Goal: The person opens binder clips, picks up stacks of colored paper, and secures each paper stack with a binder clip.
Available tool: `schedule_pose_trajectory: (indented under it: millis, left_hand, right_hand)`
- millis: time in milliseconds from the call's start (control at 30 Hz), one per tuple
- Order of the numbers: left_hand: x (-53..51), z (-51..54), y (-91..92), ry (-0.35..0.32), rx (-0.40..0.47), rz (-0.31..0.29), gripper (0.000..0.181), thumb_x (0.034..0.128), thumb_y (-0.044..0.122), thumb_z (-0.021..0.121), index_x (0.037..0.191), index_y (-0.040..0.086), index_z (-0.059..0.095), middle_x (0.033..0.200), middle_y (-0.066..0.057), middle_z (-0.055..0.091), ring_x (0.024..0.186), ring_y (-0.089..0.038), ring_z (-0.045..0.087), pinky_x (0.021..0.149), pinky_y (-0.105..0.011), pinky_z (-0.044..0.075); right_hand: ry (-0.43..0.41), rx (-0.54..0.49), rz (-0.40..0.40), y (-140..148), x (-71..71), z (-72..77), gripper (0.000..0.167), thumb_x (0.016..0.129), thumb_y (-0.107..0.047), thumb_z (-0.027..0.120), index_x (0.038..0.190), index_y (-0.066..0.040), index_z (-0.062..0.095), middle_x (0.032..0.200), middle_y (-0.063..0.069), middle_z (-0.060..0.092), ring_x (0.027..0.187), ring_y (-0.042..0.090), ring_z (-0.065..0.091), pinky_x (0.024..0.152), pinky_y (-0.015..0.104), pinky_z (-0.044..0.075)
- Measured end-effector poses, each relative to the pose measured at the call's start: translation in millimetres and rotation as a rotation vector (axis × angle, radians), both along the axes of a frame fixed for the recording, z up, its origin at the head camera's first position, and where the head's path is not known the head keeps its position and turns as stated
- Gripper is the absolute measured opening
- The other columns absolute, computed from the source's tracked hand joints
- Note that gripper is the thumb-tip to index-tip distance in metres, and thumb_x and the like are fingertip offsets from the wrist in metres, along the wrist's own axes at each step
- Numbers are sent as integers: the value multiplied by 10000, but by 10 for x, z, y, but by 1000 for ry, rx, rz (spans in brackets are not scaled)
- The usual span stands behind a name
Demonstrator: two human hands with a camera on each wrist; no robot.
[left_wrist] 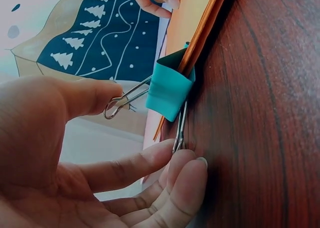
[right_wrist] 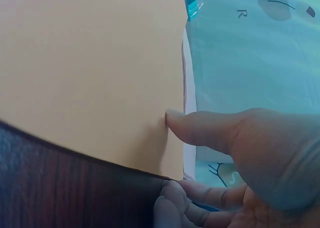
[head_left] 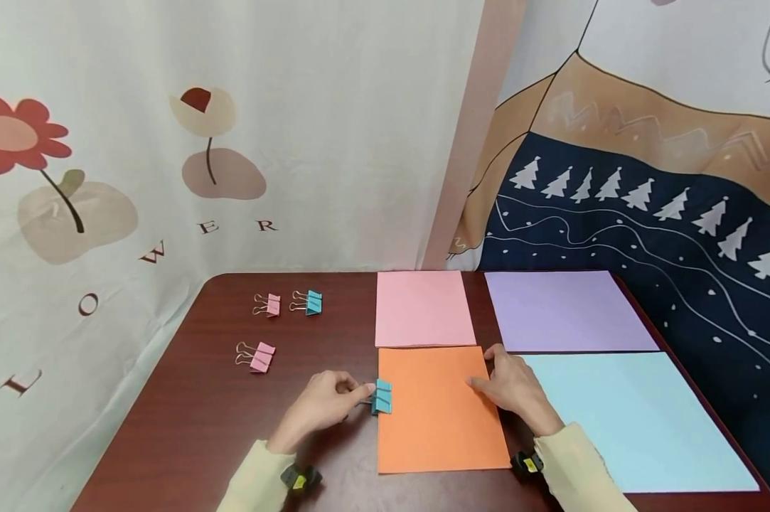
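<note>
Clock positions refer to the head view, centred on the orange sheets (head_left: pixel 442 427), with 12 pointing away from the person. The orange sheets lie on the near part of the brown table (head_left: pixel 180 427). At 9 o'clock, the teal binder clip (head_left: pixel 382 397) straddles their left edge. The left hand (head_left: pixel 323 402) pinches the clip's wire handles. The tabletop extends from this hand to the table's left edge.

At 2 o'clock, the right hand (head_left: pixel 515 384) holds the far right corner: thumb on the upper face, fingers apparently curled beneath the edge, though the right wrist view is dim there. A narrow strip of tabletop separates the orange sheets from the light blue sheet (head_left: pixel 640 427) at 3 o'clock.

The left wrist view shows what the head view hides: thumb on one handle, fingers on the other, and several paper layers inside the clip. The clip body is smooth and folded; its handles are bare metal.

Farther out, a pink clip (head_left: pixel 261 358) lies between 9 and 10 o'clock. Beyond it, at 10, lie another pink clip and a blue clip (head_left: pixel 313 303). Pink paper (head_left: pixel 423 309) sits just beside the orange at 12; a purple sheet (head_left: pixel 570 311) lies at 2. A printed curtain (head_left: pixel 340 142) stands behind the table.
</note>
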State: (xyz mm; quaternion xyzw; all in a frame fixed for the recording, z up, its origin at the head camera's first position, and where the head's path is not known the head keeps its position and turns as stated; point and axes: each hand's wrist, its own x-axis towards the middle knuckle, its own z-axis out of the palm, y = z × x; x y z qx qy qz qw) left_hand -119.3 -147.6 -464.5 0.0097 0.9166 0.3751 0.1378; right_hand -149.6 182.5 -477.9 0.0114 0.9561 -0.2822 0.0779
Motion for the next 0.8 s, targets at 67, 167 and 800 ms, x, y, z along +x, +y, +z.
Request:
schedule_pose_trajectory:
  millis: [67,167,800]
  left_hand:
    - [11,-2,0,0,-8,-7,377,928,522,699,909,147,738,730,18,662,713,-126,580,661,-290,478]
    - [30,-13,0,-5,-16,-21,358,933,512,697,893,158,735,750,13,651,721,-133,564,644,-286,464]
    - [-131,35,-191,112,13,23,346,958,491,683,961,153,759,782,48,681,738,-95,593,690,-283,508]
  right_hand:
    - [-4,-3,10,6,10,3,590,864,-335,811,1265,13,554,692,44,551,559,171,503,536,287,397]
    - [-33,-30,23,37,27,16,571,875,-339,803,1262,8,567,695,38,563,551,167,510,539,288,407]
    - [100,-133,173,192,-327,239,437,934,-269,750,1265,-20,611,1010,94,697,805,159,621,662,300,515]
